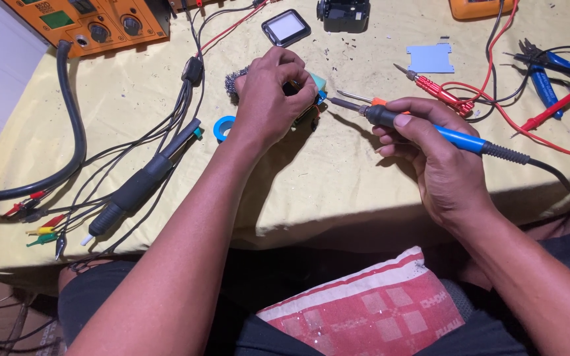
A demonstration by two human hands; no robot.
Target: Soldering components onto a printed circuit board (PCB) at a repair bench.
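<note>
My left hand (272, 99) is closed around a small electronic part (313, 105) with a teal corner, held just above the yellow cloth. My right hand (430, 148) grips a blue-handled soldering iron (430, 128) like a pen. The iron's metal tip points left and sits right at the edge of the small part. The part is mostly hidden by my left fingers. A metal wool tip cleaner (233, 82) lies just behind my left hand.
Orange bench power unit (90, 23) at far left, hot-air handle (136, 191) and clip leads (41, 227) at left, blue tape roll (223, 128), small screen (285, 27), red screwdriver (440, 92), metal plate (430, 58), blue pliers (545, 76), red wires (549, 112). A red cushion (371, 306) lies on my lap.
</note>
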